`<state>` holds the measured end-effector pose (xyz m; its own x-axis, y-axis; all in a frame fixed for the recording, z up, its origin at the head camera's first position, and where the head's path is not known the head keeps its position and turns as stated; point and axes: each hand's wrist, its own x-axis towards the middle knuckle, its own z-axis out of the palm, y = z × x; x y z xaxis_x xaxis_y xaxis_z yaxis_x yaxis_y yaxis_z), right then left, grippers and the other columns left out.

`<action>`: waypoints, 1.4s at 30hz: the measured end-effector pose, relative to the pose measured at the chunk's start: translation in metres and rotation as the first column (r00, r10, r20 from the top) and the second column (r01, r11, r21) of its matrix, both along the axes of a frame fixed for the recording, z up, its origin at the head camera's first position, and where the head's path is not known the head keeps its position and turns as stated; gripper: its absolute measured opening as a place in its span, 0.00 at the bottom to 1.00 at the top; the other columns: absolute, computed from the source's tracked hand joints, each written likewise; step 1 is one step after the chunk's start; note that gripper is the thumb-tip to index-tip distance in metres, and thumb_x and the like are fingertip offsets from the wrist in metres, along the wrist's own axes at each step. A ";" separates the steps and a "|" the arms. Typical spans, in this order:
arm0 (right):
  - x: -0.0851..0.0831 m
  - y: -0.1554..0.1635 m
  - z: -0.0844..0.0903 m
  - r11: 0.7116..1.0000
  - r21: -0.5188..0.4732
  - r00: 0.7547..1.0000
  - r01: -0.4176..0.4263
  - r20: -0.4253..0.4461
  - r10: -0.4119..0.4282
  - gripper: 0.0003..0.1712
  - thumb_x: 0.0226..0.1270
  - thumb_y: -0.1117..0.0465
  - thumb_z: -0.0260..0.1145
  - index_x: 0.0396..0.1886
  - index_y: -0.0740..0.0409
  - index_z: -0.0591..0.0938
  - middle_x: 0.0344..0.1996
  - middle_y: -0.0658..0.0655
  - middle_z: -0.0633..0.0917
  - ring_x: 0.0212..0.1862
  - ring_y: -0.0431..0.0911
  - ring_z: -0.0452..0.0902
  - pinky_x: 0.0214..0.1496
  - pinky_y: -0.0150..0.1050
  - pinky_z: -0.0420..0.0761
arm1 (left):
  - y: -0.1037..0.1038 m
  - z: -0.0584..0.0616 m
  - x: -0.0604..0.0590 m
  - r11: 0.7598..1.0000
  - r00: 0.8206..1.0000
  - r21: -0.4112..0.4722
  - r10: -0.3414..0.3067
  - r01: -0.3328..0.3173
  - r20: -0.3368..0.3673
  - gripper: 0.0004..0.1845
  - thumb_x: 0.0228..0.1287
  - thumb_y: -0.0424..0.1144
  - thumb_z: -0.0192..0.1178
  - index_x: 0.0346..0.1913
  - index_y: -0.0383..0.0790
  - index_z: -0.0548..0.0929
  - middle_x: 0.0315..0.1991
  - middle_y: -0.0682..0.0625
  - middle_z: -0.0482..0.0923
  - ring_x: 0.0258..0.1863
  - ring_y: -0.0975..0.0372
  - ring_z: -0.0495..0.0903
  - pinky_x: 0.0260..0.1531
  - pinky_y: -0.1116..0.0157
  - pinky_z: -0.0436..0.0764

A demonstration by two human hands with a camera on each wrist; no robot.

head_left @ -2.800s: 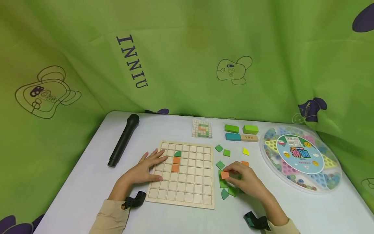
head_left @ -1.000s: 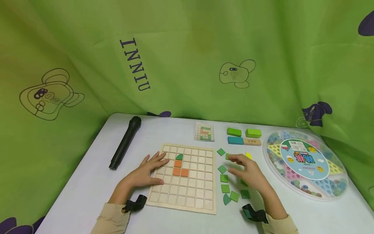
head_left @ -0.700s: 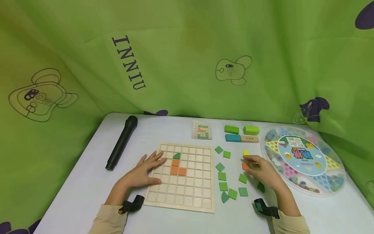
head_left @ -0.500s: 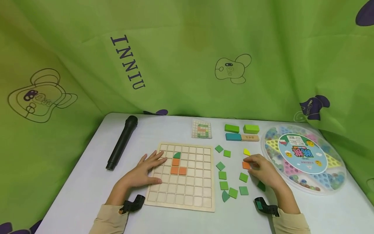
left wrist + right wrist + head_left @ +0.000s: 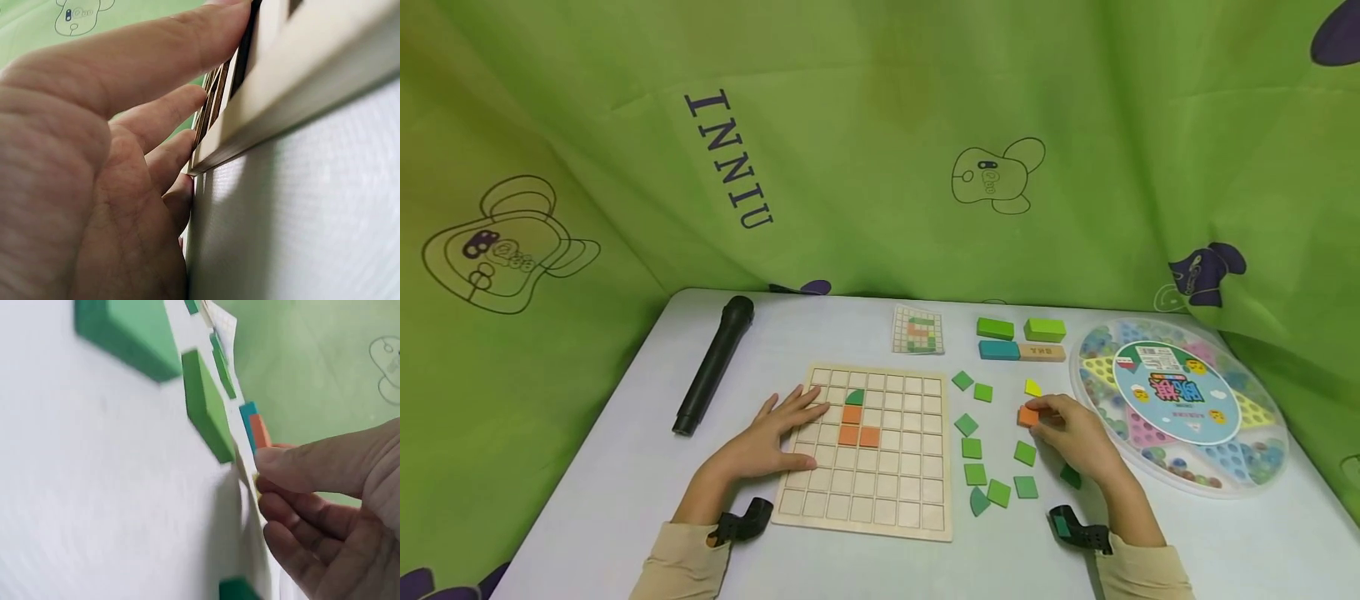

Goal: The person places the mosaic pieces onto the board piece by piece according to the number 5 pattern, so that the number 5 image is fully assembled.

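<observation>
My right hand pinches a flat orange square tile (smooth wood); left hand lies spread-fingered on the gridded wooden board.

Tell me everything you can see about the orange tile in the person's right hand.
The orange tile is a small, flat square piece, seemingly painted wood. The right hand pinches it between thumb and fingers, beside the round marble tray and below a yellow piece. Whether it rests on the white table or is lifted is unclear.
</observation>
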<state>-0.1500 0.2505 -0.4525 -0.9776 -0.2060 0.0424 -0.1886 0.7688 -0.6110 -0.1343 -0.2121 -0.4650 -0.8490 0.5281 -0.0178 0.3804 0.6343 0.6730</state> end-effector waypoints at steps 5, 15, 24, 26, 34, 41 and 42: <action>0.003 -0.013 0.008 0.998 -0.067 1.000 -0.001 -0.011 0.000 0.17 0.62 0.66 0.66 0.52 0.63 0.79 0.49 0.63 0.81 0.51 0.58 0.78 0.53 0.55 0.78 | -0.001 0.002 0.001 1.000 1.000 0.006 0.005 -0.005 0.005 0.44 0.50 0.51 0.70 0.70 0.43 0.65 0.75 0.43 0.50 0.75 0.44 0.42 0.69 0.41 0.33; 0.011 -0.062 0.019 0.982 -0.154 0.992 -0.111 -0.074 0.101 0.17 0.59 0.66 0.69 0.49 0.59 0.81 0.45 0.54 0.83 0.48 0.50 0.80 0.52 0.48 0.80 | -0.001 0.001 0.001 1.000 1.000 -0.001 0.008 -0.008 0.002 0.44 0.50 0.52 0.69 0.70 0.45 0.65 0.75 0.44 0.50 0.75 0.45 0.41 0.70 0.41 0.33; 0.010 -0.118 0.026 0.949 -0.232 0.976 -0.216 -0.014 0.218 0.16 0.60 0.63 0.68 0.49 0.54 0.82 0.46 0.51 0.82 0.50 0.49 0.79 0.52 0.48 0.80 | 0.000 0.002 -0.001 1.000 1.000 0.001 -0.002 0.002 0.005 0.44 0.50 0.51 0.69 0.70 0.44 0.65 0.75 0.44 0.50 0.75 0.45 0.42 0.70 0.41 0.33; 0.008 -0.130 0.026 0.942 -0.226 0.967 -0.247 0.006 0.255 0.16 0.61 0.63 0.68 0.49 0.54 0.82 0.47 0.51 0.82 0.51 0.49 0.79 0.53 0.47 0.80 | 0.000 0.001 0.000 1.000 1.000 0.006 0.005 -0.005 0.009 0.43 0.50 0.51 0.69 0.70 0.44 0.65 0.75 0.44 0.51 0.75 0.45 0.42 0.70 0.41 0.33; 0.000 -0.160 0.019 0.914 -0.101 0.914 -0.393 0.068 0.400 0.13 0.60 0.65 0.67 0.45 0.58 0.83 0.44 0.53 0.83 0.47 0.46 0.78 0.48 0.43 0.80 | 0.000 -0.001 0.001 1.000 1.000 0.009 0.018 -0.018 0.012 0.43 0.49 0.51 0.70 0.69 0.44 0.66 0.75 0.44 0.52 0.75 0.45 0.42 0.70 0.42 0.33; 0.000 -0.167 0.012 0.905 -0.006 0.900 -0.426 0.097 0.424 0.12 0.58 0.65 0.68 0.43 0.59 0.83 0.39 0.52 0.82 0.43 0.44 0.78 0.46 0.39 0.80 | -0.001 -0.003 0.001 1.000 1.000 0.012 0.008 -0.008 0.002 0.44 0.49 0.52 0.70 0.69 0.43 0.66 0.75 0.44 0.52 0.75 0.45 0.42 0.70 0.42 0.33; 0.000 -0.167 0.012 0.902 -0.002 0.898 -0.431 0.091 0.430 0.12 0.58 0.65 0.68 0.43 0.59 0.83 0.39 0.51 0.81 0.43 0.44 0.78 0.46 0.39 0.80 | -0.001 -0.003 0.001 1.000 1.000 0.011 0.009 -0.009 0.003 0.44 0.49 0.52 0.70 0.70 0.44 0.66 0.75 0.45 0.51 0.75 0.45 0.42 0.70 0.42 0.33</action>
<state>-0.1501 0.0830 -0.4409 -0.7930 -0.6074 -0.0468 -0.4500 0.6358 -0.6271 -0.1337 -0.2131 -0.4679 -0.8539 0.5202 -0.0147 0.3725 0.6307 0.6808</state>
